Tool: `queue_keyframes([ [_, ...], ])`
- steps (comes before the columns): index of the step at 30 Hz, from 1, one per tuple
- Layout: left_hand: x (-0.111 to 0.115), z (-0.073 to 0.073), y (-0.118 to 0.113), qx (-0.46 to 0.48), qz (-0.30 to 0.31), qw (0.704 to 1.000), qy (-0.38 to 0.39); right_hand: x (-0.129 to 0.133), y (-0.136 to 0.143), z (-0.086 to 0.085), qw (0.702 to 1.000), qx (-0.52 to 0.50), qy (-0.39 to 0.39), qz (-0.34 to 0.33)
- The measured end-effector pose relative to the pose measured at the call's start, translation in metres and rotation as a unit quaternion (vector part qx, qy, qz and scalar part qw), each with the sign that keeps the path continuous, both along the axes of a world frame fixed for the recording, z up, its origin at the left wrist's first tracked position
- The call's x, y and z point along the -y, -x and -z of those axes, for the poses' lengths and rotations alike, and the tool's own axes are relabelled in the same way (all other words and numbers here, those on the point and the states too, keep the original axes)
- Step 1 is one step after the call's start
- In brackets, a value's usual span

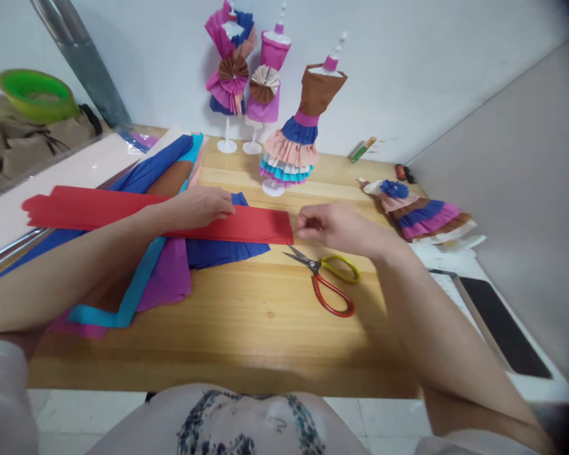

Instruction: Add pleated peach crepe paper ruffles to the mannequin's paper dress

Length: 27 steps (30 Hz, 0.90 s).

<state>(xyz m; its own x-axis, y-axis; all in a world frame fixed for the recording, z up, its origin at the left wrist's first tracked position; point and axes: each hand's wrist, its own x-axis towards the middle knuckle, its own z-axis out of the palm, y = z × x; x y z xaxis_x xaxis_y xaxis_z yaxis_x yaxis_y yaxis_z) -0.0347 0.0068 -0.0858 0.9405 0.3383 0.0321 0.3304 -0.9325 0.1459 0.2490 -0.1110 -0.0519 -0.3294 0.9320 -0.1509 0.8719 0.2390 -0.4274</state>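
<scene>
A folded length of red crepe paper (260, 224) lies across the pile, its right end over bare wood. My left hand (201, 205) rests on top of it, fingers bent and gripping its upper side. Just beyond the paper's right end is my right hand (334, 226), its fingers curled together; I see nothing in them, and a narrow gap separates them from the paper. Below that end lie scissors (316, 265) with one yellow and one red handle, blades slightly apart and pointing to the paper. Blue crepe paper (227, 253) shows beneath the red.
Three small dress forms in paper outfits stand at the back, the nearest in a brown top (320, 91). A layered paper dress (422, 212) lies at right, by a dark tablet-like panel (502, 325). Purple paper (168, 284) and a green tape roll (38, 95) are at left.
</scene>
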Motion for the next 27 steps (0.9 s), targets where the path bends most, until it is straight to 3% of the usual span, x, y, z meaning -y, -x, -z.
queue_keyframes([
  [2,-0.006,0.007,-0.007,0.015,0.010,1.000,0.008,0.026,-0.017,0.004,0.998,0.050,0.027,0.008],
  [5,-0.010,0.022,-0.012,0.073,0.044,0.996,0.021,0.070,-0.036,0.026,0.987,0.137,0.055,0.056],
  [8,-0.010,0.038,-0.014,0.120,0.078,0.989,0.047,0.104,-0.043,0.048,0.986,0.145,0.015,0.078],
  [11,-0.010,0.052,-0.013,0.132,0.115,0.982,0.077,0.119,-0.040,0.056,0.989,0.133,-0.007,0.060],
  [16,-0.012,0.062,-0.011,0.135,0.110,0.978,0.112,0.117,-0.038,0.052,0.993,0.108,0.018,0.052],
  [22,-0.011,0.063,-0.014,0.142,0.105,0.976,0.125,0.104,-0.042,0.055,0.993,-0.063,0.075,0.063],
  [27,-0.011,0.064,-0.016,0.155,0.111,0.974,0.122,0.073,-0.028,0.054,0.999,-0.024,0.047,-0.001],
])
